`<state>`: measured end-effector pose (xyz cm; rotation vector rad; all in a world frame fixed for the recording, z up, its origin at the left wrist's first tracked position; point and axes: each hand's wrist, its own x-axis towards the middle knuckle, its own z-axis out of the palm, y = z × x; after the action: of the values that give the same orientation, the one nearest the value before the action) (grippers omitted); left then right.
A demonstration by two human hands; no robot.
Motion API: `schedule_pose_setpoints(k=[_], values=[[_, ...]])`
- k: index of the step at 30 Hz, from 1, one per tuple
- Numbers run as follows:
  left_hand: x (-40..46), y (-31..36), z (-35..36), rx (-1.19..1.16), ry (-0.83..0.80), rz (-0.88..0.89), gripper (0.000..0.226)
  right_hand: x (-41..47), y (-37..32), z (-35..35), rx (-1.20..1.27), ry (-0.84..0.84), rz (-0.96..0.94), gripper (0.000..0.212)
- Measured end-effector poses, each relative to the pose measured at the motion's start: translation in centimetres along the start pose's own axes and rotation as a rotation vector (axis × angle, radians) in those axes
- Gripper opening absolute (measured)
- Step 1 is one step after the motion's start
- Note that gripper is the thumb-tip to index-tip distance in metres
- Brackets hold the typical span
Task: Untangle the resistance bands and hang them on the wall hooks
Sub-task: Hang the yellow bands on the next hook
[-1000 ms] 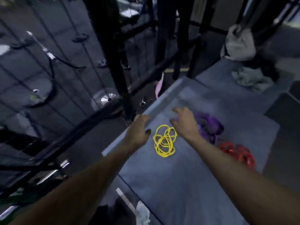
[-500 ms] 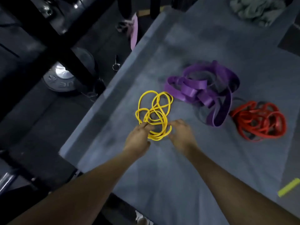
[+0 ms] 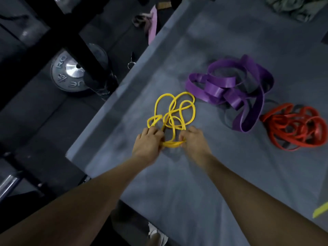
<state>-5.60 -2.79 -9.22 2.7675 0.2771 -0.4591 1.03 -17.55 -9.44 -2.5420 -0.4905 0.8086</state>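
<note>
A thin yellow resistance band [image 3: 174, 112] lies tangled in loops on a grey mat [image 3: 177, 183]. My left hand [image 3: 148, 145] grips its near end from the left, and my right hand [image 3: 194, 140] pinches the same near strands from the right. A wide purple band [image 3: 229, 86] sits heaped to the right, partly over a dark grey band. Farther right lies a tangled red band [image 3: 294, 126]. No wall hooks are in view.
A black rack beam [image 3: 58, 32] crosses the upper left above a weight plate [image 3: 71, 71] on the dark floor. A pink strap [image 3: 152, 27] lies beyond the mat's far edge. Crumpled cloth [image 3: 294, 8] sits at the top right, and a yellow-green strip [image 3: 321, 210] at the right edge.
The view tilted down onto the mat. Both hands came back from hovering beyond the yellow band to its near end and took hold of it.
</note>
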Motion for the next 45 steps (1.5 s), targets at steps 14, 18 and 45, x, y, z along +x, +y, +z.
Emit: schedule_pose_setpoints(k=[14, 18, 45], values=[[-12.0, 2.1, -26.7, -0.481, 0.416, -0.117, 0.026, -8.9, -18.4, -19.3, 0.157, 0.110, -0.443, 0.019], [-18.0, 1.9, -34.0, -0.399, 0.541, -0.184, 0.020, -13.1, -25.2, -23.7, 0.236, 0.116, -0.572, 0.009], [-48.6, -1.7, -61.3, -0.645, 0.933, -0.066, 0.013, -38.6, -60.9, -34.3, 0.421, 0.135, -1.186, 0.036]])
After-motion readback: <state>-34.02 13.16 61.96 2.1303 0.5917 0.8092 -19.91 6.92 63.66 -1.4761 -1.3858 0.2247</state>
